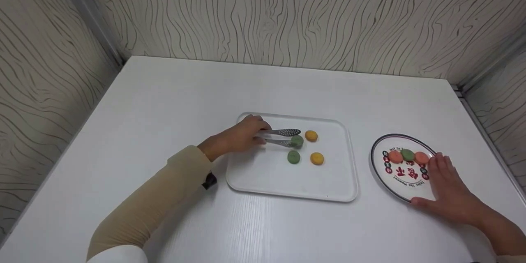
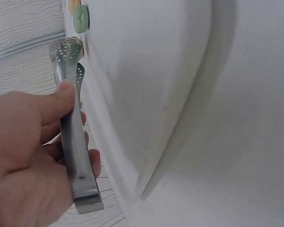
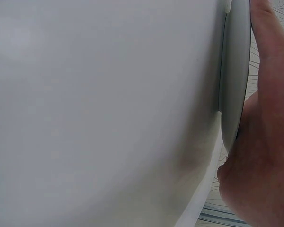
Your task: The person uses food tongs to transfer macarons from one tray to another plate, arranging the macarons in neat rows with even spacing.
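My left hand [image 1: 246, 133] holds metal tongs [image 2: 75, 137] with perforated tips, the thumb pressed along one arm. The tips are around a green macaron [image 1: 297, 141] over the white tray [image 1: 254, 176]; whether they squeeze it I cannot tell. Beside it lie another green macaron [image 1: 293, 157] and two yellow macarons, one farther back [image 1: 311, 136] and one nearer [image 1: 317, 158]. At the right, my right hand [image 1: 452, 193] rests on the rim of a round plate [image 1: 382, 172], fingers straight. On that plate a green macaron [image 1: 407, 155] sits between two orange-pink macarons [image 1: 395, 156].
Tray and plate stand apart on a white table [image 1: 185, 90]. Wood-patterned panels [image 1: 267, 16] rise behind the table and at both sides. The tray has a low raised rim.
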A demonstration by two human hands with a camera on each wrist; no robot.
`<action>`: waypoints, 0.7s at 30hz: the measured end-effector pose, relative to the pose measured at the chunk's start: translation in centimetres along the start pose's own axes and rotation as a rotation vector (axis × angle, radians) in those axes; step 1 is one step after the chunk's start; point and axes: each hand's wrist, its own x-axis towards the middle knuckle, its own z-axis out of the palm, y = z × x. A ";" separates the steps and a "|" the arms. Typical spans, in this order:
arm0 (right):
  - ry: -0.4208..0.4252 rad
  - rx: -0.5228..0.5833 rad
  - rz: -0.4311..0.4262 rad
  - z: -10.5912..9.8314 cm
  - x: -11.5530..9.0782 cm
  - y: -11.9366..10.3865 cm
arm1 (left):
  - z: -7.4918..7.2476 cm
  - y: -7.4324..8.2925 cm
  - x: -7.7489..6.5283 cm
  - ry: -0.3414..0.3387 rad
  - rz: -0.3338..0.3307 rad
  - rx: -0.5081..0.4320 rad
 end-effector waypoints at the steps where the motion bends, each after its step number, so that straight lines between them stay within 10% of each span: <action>1: 0.001 0.000 0.000 0.0 0.0 0.0 | 0.0 0.0 0.0 0.001 -0.002 -0.003; 21: -0.007 0.005 0.022 -0.1 0.1 -0.2 | -0.4 1.4 0.4 0.005 -0.042 -0.036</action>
